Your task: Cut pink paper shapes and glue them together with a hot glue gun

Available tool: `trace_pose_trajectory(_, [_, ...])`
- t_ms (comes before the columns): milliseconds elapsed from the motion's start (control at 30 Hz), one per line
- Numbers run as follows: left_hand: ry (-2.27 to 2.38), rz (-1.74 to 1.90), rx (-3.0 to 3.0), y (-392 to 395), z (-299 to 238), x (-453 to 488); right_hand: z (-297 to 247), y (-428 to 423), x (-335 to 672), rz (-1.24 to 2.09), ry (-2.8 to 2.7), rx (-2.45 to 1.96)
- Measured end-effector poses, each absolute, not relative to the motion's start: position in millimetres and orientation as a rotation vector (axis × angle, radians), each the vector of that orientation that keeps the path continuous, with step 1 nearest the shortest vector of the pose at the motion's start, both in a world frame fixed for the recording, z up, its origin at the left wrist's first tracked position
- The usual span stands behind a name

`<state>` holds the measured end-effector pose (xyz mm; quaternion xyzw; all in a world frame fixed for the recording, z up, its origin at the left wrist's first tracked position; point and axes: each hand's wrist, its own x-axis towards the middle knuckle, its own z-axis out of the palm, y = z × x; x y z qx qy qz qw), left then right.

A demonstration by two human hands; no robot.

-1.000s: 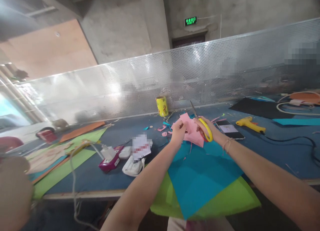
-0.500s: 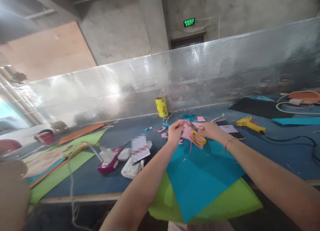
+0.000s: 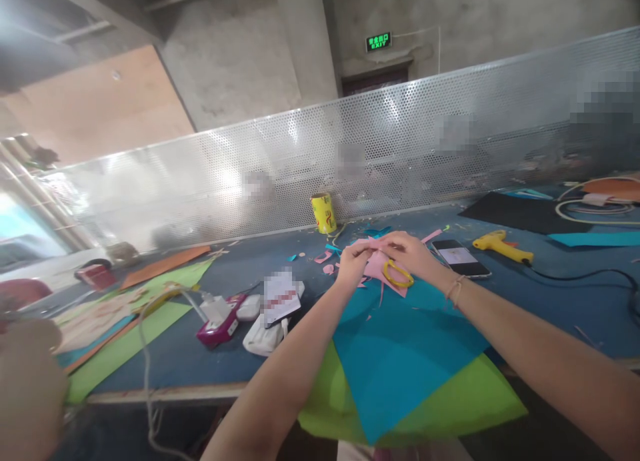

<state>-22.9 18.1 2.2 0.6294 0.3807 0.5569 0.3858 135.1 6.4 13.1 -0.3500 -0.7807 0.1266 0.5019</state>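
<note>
Between the fingertips of my left hand and my right hand is a small piece of pink paper. Both hands are closed in a pinch on it, close together over the table. Just below them lie yellow-handled scissors, resting on a larger pink paper; their blades are mostly hidden by my right hand. Nearer me, a blue sheet lies over a green sheet, both reaching past the table's edge. Pink and blue scraps surround my hands.
A yellow roll stands by the perforated metal screen. To the right lie a phone and a yellow glue gun with its cord. On the left are a purple power strip, a white pouch and coloured sheets.
My right hand has moved left and up, off the scissors' area, to meet my left hand at the pink piece. The phone beside it shows more fully.
</note>
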Motion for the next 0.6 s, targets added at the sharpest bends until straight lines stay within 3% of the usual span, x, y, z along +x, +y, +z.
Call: trace_pose_trajectory(600, [0.938, 1.488, 1.618, 16.9, 0.8, -18.3, 18.7, 4.6, 128.4, 0.774, -1.558, -0.981])
